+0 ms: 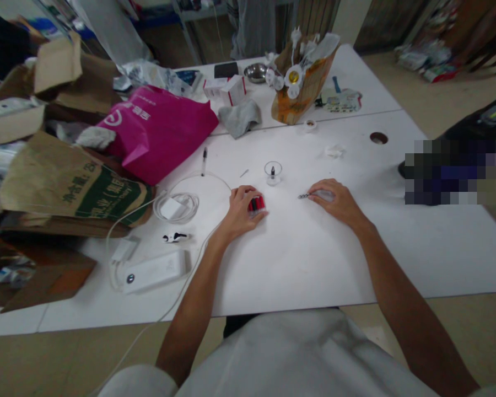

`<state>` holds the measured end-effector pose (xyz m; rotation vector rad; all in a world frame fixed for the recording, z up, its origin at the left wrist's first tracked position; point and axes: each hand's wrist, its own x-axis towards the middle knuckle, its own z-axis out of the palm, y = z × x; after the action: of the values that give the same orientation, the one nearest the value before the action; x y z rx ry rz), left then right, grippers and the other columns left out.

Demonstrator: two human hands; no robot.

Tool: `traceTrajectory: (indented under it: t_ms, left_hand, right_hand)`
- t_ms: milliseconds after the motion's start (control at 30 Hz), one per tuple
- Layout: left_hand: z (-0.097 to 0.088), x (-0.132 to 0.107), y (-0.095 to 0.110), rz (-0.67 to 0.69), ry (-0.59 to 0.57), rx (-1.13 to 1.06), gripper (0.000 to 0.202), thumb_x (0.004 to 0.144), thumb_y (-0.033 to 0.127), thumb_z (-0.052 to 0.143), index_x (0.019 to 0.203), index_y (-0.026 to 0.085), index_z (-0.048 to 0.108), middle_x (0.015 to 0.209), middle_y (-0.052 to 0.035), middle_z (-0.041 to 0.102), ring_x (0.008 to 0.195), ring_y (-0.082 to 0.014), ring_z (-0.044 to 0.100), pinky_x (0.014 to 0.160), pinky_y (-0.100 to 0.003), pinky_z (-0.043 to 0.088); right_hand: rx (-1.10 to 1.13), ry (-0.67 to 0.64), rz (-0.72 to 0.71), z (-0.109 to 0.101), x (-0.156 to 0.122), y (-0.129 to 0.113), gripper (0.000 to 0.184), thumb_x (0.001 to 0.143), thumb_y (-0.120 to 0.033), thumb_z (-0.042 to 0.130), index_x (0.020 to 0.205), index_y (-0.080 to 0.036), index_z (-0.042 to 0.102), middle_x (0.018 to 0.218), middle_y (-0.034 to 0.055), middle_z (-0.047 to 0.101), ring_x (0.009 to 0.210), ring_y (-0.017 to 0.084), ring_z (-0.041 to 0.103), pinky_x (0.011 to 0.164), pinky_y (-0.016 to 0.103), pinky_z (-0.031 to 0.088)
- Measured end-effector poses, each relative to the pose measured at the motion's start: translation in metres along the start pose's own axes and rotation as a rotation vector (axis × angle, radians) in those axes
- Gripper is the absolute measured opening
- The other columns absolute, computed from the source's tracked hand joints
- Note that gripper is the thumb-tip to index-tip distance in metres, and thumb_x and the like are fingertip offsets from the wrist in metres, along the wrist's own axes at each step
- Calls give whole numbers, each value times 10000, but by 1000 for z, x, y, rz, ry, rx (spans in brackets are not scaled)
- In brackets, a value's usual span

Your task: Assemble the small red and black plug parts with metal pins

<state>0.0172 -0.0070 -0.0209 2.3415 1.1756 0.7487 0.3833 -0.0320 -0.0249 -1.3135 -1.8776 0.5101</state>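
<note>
My left hand (242, 207) rests on the white table (314, 259), fingers curled round a small red and black object (257, 204). My right hand (334, 199) lies a little to the right, fingers pinched on a thin tool with a clear handle; its dark metal tip (303, 196) points left. Just beyond, between the hands, stands a small clear round piece (273, 172) with a dark part in it.
Left of my hand lie a coiled white cable with charger (176, 208), a white power strip (155, 271) and a small black-and-white item (174, 237). A pink bag (157, 129), brown paper sacks (62, 182), a pen (204, 161) and an orange bag of white parts (301, 82) sit farther back.
</note>
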Motion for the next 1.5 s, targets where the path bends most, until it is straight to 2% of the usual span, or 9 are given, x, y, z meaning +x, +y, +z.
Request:
traceTrajectory:
  t_ms: [167,600,967,1200,1500]
  left_hand:
    - [-3,0,1,-1,-9,-2,547,921,396,928,1388,255,681,1490,-151,605,1404,-384,534,1291,-652,442]
    - [-5,-1,1,4,-21,9,558,925,422,925,1399,259,681,1503,-152,615,1409,-399,527,1277,-661,441]
    - [-6,-1,0,8,-32,10,583,920,455,937,1403,264,671,1515,-155,606,1421,-402,526,1292,-676,424]
    - [-5,-1,-1,13,-23,6,591,912,433,946,1404,261,668,1511,-156,610,1413,-407,532,1281,-676,432]
    - [-5,-1,0,22,-19,17,583,920,418,938,1400,251,655,1503,-161,612,1416,-402,532,1286,-672,425]
  right_hand:
    - [0,-20,8,-1,1,-1,160,1037,-464,807,1050,-304,802,1106,76,855,1088,328,771,1103,580,563]
    - [-1,-7,-2,0,1,0,184,1046,-496,790,1024,-314,804,1091,74,855,1073,329,774,1086,588,567]
    - [-16,-4,-1,0,0,-1,190,1050,-500,787,1038,-312,810,1097,73,858,1083,327,775,1086,592,581]
    - [-13,-6,-13,0,0,0,135,1036,-441,809,1051,-307,813,1106,71,855,1091,333,774,1085,584,577]
    - [-10,-14,-11,0,1,1,140,1030,-452,809,1042,-313,814,1102,73,855,1083,337,779,1081,588,574]
